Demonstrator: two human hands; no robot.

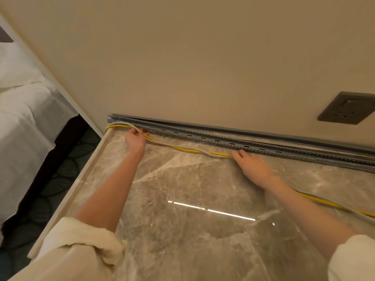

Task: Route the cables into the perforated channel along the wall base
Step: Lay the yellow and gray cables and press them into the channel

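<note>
A grey perforated channel point(223, 141) runs along the foot of the beige wall, on the far edge of a marble surface point(182, 209). A yellow cable point(188, 150) and a grey-white cable point(207, 154) lie side by side on the marble just in front of it, looping round at the channel's left end. My left hand point(135, 139) is closed on both cables near that loop. My right hand point(253, 166) rests flat over the cables further right, fingers pinching them against the marble. The cables trail off past my right forearm to the right edge.
A dark wall socket point(348, 108) sits on the wall at the right. A bed with white linen point(26, 110) stands to the left, below the marble surface's raised pale rim point(81, 179). Patterned dark carpet point(60, 179) lies between them.
</note>
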